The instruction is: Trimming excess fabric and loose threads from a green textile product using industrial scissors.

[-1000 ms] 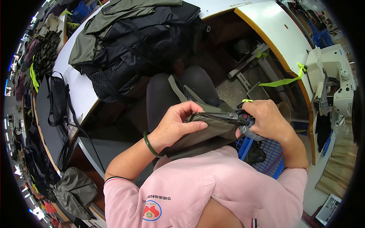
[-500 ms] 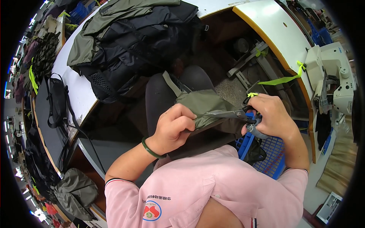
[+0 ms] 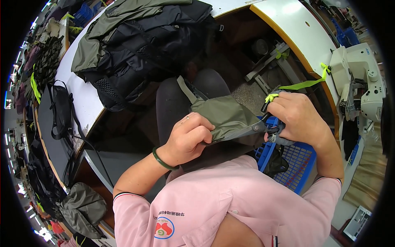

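Note:
An olive-green fabric bag piece [image 3: 224,113] with a grey zipper edge is stretched between both hands in front of my chest. My left hand [image 3: 190,138], with a green bangle on its wrist, is closed on the left part of the fabric. My right hand [image 3: 293,117] pinches the fabric's right end, where a black zipper pull and a neon-yellow tag [image 3: 271,97] show. A neon-yellow strap [image 3: 304,84] runs from my right hand toward the table edge.
A pile of black and olive jackets [image 3: 140,39] lies on the white table [image 3: 76,92]. A white sewing machine [image 3: 362,82] stands at the right. A blue plastic basket [image 3: 294,162] sits below my right hand. Dark bags [image 3: 61,109] line the left edge.
The fabric has been turned and spread upward, so more olive surface shows. My right hand has moved right and slightly up, and my left hand has dropped slightly, pulling the zipper edge taut.

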The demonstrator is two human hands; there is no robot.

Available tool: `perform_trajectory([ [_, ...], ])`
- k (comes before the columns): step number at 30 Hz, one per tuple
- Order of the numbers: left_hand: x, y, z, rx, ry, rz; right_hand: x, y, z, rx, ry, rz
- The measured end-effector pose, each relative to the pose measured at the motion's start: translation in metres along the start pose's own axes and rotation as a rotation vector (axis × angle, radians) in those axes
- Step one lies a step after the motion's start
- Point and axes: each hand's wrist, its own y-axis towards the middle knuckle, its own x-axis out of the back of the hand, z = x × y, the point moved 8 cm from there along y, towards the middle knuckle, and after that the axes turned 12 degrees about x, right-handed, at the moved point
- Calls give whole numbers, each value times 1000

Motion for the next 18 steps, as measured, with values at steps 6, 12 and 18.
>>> perform_trajectory([
  [6,0,0,-1,4,9,8,-3,4,1,10,3,-13],
  [12,-1,2,2,2,0,12,-8,-3,-9,-32,-2,45],
  [18,3,2,3,38,12,14,-5,2,-10,-76,221,-120],
])
